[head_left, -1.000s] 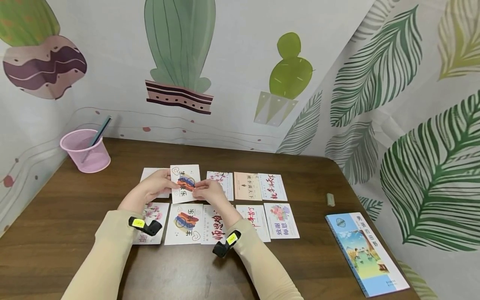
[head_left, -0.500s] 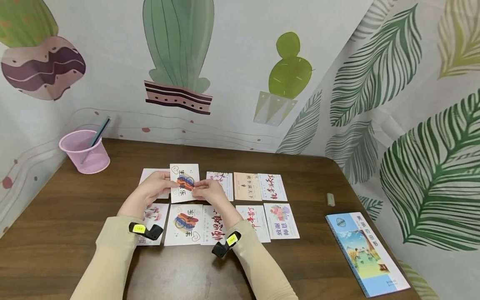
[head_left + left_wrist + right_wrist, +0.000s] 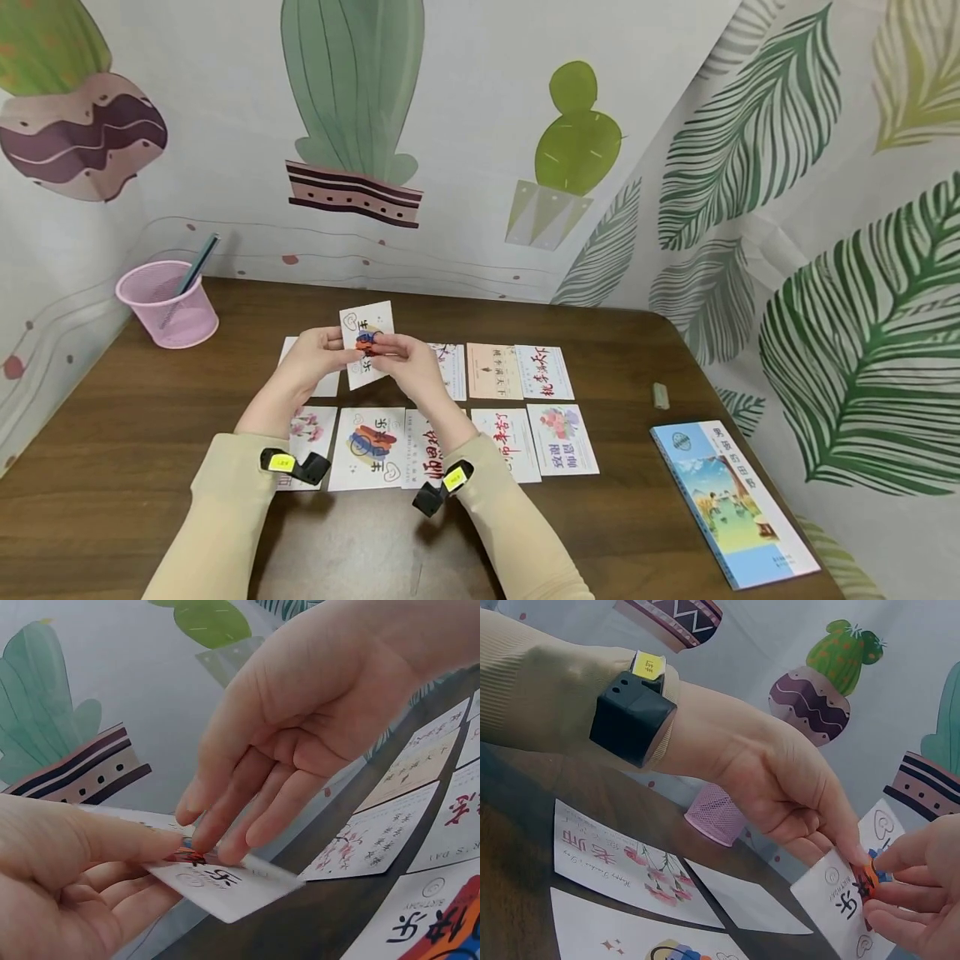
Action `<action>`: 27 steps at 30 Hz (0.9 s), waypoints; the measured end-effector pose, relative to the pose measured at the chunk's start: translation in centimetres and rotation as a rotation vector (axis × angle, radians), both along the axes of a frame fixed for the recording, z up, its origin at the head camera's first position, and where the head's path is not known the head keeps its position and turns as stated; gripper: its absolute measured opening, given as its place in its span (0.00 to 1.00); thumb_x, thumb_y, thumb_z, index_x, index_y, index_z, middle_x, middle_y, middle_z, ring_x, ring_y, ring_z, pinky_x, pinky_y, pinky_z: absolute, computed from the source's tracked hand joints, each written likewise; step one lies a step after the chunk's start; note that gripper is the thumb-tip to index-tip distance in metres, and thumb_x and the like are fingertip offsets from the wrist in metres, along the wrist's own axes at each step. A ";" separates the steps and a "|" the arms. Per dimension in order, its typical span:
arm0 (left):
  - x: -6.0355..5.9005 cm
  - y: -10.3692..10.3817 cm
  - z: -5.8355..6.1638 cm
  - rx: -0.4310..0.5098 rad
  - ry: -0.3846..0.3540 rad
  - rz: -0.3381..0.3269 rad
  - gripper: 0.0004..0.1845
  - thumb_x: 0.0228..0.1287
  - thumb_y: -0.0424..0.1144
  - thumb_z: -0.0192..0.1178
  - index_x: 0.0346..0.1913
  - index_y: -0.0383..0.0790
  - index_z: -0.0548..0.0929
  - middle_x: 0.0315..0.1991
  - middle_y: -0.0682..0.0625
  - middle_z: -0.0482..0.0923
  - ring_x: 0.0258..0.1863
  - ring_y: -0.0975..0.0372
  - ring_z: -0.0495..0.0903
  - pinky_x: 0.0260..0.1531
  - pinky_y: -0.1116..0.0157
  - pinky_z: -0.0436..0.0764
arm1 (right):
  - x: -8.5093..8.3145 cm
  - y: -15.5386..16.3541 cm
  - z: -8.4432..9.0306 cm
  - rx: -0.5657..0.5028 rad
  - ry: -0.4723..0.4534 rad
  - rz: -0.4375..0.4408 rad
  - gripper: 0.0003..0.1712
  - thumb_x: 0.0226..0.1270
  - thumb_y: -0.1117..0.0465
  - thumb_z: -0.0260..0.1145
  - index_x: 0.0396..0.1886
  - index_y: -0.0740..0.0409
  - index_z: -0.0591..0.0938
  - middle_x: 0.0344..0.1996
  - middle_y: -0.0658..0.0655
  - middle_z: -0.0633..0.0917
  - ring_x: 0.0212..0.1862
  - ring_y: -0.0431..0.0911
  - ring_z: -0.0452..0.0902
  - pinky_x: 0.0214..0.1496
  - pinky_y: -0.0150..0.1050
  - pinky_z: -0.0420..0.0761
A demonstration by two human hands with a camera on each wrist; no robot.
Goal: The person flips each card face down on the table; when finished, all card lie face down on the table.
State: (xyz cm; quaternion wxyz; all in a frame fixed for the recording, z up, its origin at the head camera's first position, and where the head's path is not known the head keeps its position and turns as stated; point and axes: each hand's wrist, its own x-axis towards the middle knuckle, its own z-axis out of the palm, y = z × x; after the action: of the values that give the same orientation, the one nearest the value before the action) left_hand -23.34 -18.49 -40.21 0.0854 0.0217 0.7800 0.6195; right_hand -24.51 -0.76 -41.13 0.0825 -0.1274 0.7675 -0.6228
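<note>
A greeting card (image 3: 365, 321) with an orange-and-blue brush design is held up, tilted, above the back row of cards. My left hand (image 3: 311, 367) pinches its left side, thumb on the printed face and fingers behind. From the right, the fingertips of my right hand (image 3: 412, 367) rest on the middle of the printed face, fairly straight, covering part of the lettering. The left wrist view shows the right hand's palm (image 3: 307, 712) over the card. A card of the same design (image 3: 371, 450) lies flat in the front row.
Other cards lie in two rows, among them a peach card (image 3: 495, 372), a bouquet card (image 3: 562, 440) and a partly covered white card (image 3: 326, 385). A pink mesh pen cup (image 3: 168, 308) stands back left. An eraser (image 3: 660, 396) and a blue-and-white book (image 3: 735, 504) lie right.
Both hands have raised the card and tilted it more upright. The right hand has shifted from the card's right edge to fingertips on its face.
</note>
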 end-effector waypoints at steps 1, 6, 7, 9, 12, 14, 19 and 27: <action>0.0 0.0 0.0 0.006 0.002 -0.011 0.29 0.68 0.32 0.58 0.67 0.21 0.65 0.62 0.28 0.72 0.54 0.59 0.81 0.67 0.49 0.68 | 0.0 -0.1 0.1 0.002 0.013 -0.004 0.20 0.64 0.63 0.68 0.56 0.60 0.82 0.49 0.58 0.87 0.50 0.46 0.84 0.52 0.33 0.82; 0.1 -0.1 0.3 0.037 0.015 -0.087 0.34 0.66 0.31 0.61 0.70 0.22 0.60 0.66 0.29 0.68 0.65 0.43 0.71 0.65 0.55 0.71 | -0.1 -0.2 0.6 -0.008 0.053 -0.019 0.22 0.64 0.58 0.69 0.57 0.58 0.81 0.50 0.59 0.86 0.50 0.46 0.84 0.51 0.34 0.82; 0.1 0.0 0.4 0.039 0.018 -0.090 0.34 0.66 0.31 0.62 0.71 0.23 0.61 0.66 0.30 0.68 0.65 0.43 0.71 0.63 0.60 0.73 | -0.2 -0.2 0.7 -0.021 0.056 -0.020 0.23 0.64 0.58 0.70 0.57 0.59 0.81 0.50 0.59 0.86 0.50 0.47 0.84 0.51 0.34 0.83; 0.2 0.1 0.5 0.038 0.027 -0.082 0.34 0.65 0.32 0.62 0.70 0.25 0.62 0.66 0.31 0.69 0.65 0.46 0.73 0.57 0.68 0.77 | -0.2 -0.2 1.0 -0.038 0.067 -0.019 0.24 0.62 0.58 0.72 0.57 0.60 0.81 0.49 0.60 0.86 0.49 0.48 0.85 0.49 0.34 0.84; 0.2 0.4 0.5 0.027 0.050 -0.041 0.33 0.64 0.33 0.64 0.69 0.27 0.66 0.65 0.33 0.71 0.60 0.54 0.78 0.50 0.74 0.79 | -0.3 -0.3 1.4 -0.039 0.092 -0.022 0.25 0.60 0.58 0.73 0.55 0.63 0.81 0.48 0.62 0.87 0.48 0.49 0.86 0.46 0.35 0.85; 0.2 0.7 0.4 0.028 0.072 -0.007 0.31 0.63 0.32 0.65 0.67 0.27 0.69 0.64 0.33 0.72 0.58 0.58 0.80 0.48 0.74 0.80 | -0.3 -0.3 1.6 -0.023 0.106 -0.029 0.25 0.59 0.58 0.74 0.55 0.63 0.81 0.47 0.62 0.87 0.47 0.49 0.86 0.45 0.34 0.85; 0.3 1.9 0.0 0.013 0.148 0.071 0.30 0.60 0.32 0.68 0.64 0.26 0.73 0.60 0.31 0.75 0.58 0.49 0.80 0.46 0.75 0.81 | -0.6 -0.2 1.5 0.009 0.134 -0.082 0.22 0.57 0.60 0.75 0.51 0.64 0.84 0.43 0.62 0.88 0.44 0.46 0.87 0.40 0.31 0.85; 0.0 2.6 -0.5 0.013 0.205 0.083 0.30 0.58 0.36 0.70 0.62 0.27 0.75 0.58 0.33 0.78 0.57 0.45 0.79 0.45 0.75 0.81 | -1.4 0.6 1.4 -0.010 0.164 -0.142 0.16 0.58 0.62 0.73 0.44 0.66 0.86 0.36 0.61 0.89 0.38 0.46 0.88 0.36 0.33 0.86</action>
State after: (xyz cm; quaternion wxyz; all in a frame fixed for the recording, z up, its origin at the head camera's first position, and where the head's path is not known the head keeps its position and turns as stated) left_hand -23.33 -15.85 -40.67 -0.0208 0.0534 0.7808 0.6222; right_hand -25.93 -0.18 -39.77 -0.0257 -0.1234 0.7755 -0.6186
